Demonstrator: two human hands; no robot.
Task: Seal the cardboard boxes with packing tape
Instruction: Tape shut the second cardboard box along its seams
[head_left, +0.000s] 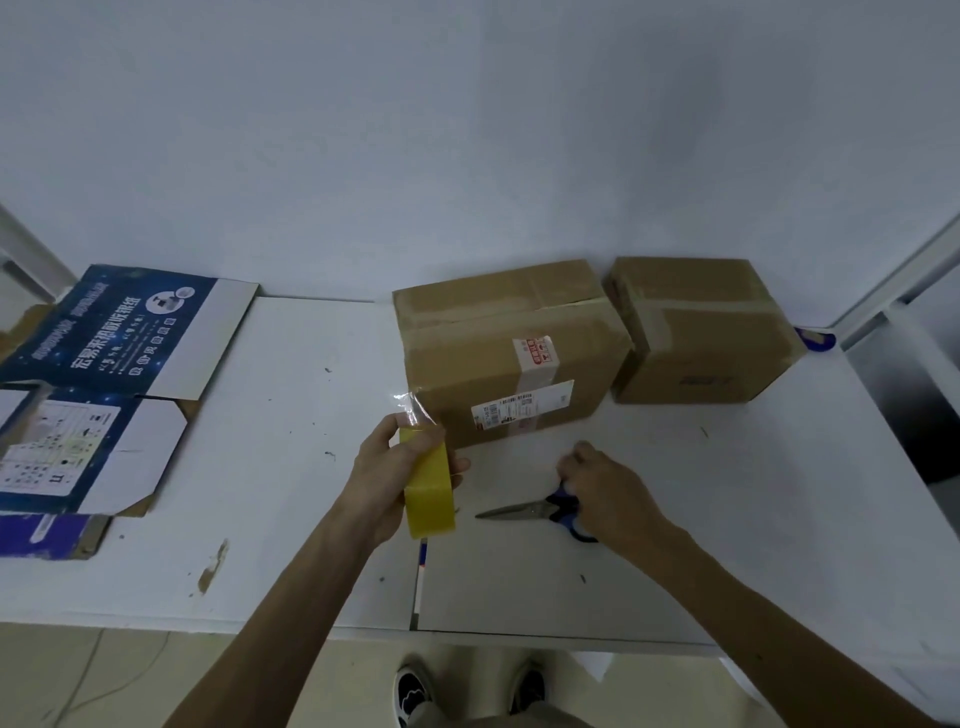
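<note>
Tape is my worry: my left hand (384, 467) grips the yellow roll (428, 491), its loose end (415, 410) free beside the near box (509, 358), and it could fold on itself while my right hand (608, 488) curls round the scissors (540, 512) on the table (291, 415). A second box (706, 332) and a flattened carton (104, 364) sit aside, blocking nothing.

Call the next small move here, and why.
Probably lift the scissors and cut the clear strip just above the tape roll. The left hand holds the roll with the strip pulled out toward a corner of the near box. The right hand grips the scissor handles, blades lying on the table. Whether the strip is stuck to the box is unclear.
</note>
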